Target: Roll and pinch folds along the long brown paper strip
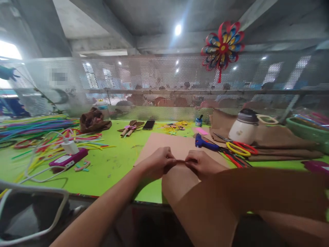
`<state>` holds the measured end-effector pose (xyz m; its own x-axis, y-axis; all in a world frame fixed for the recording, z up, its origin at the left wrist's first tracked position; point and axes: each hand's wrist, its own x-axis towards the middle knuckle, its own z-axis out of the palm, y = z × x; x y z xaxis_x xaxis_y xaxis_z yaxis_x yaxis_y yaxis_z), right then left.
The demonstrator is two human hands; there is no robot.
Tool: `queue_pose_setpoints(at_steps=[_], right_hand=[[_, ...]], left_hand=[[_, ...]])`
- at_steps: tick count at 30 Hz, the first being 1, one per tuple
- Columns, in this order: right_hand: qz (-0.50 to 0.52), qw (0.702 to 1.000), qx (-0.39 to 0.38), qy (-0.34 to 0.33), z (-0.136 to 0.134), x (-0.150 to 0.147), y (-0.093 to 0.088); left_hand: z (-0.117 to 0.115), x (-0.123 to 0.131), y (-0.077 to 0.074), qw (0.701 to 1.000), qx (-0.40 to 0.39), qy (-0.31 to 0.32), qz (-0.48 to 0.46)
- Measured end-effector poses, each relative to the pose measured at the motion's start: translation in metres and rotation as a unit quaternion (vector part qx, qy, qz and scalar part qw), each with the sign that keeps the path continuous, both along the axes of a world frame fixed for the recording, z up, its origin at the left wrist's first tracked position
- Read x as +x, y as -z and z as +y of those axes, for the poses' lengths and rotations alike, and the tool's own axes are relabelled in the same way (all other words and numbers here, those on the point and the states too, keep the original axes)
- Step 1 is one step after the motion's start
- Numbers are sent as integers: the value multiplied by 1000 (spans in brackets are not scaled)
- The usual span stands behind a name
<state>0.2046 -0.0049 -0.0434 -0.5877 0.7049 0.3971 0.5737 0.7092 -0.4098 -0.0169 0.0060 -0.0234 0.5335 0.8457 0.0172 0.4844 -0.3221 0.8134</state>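
Both hands pinch the far edge of a large sheet of brown paper (205,209), which looks folded or rolled narrow between them. My left hand (164,161) has its thumb and fingers closed on that edge. Just to its right, my right hand (203,163) grips the same edge. The sheet hangs over the table's front edge toward me and sweeps up to the right, covering much of my right forearm. Beneath the hands a lighter brown sheet (154,144) lies flat on the green table (113,164).
Right of the hands are a blue glue gun (207,143), scissors (239,149), a white bottle (244,127) and folded brown paper (285,142). Left are a purple power strip (69,160) with cables and colourful pipe cleaners (33,128). A phone (148,125) and paper scraps (174,127) lie behind.
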Motion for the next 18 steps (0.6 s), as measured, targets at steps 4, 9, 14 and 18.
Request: queue_pose_setpoints(at_steps=[4, 9, 14, 18], right_hand=[[-8, 998, 66, -20, 11, 1, 16], [5, 998, 64, -24, 8, -3, 13], [20, 999, 32, -15, 11, -3, 17], [22, 1000, 16, 1, 12, -4, 20]], left_hand=[[7, -3, 3, 985, 141, 38, 92], [16, -5, 6, 974, 177, 36, 138], [25, 3, -3, 970, 134, 57, 196], [27, 7, -4, 971, 118, 70, 195]])
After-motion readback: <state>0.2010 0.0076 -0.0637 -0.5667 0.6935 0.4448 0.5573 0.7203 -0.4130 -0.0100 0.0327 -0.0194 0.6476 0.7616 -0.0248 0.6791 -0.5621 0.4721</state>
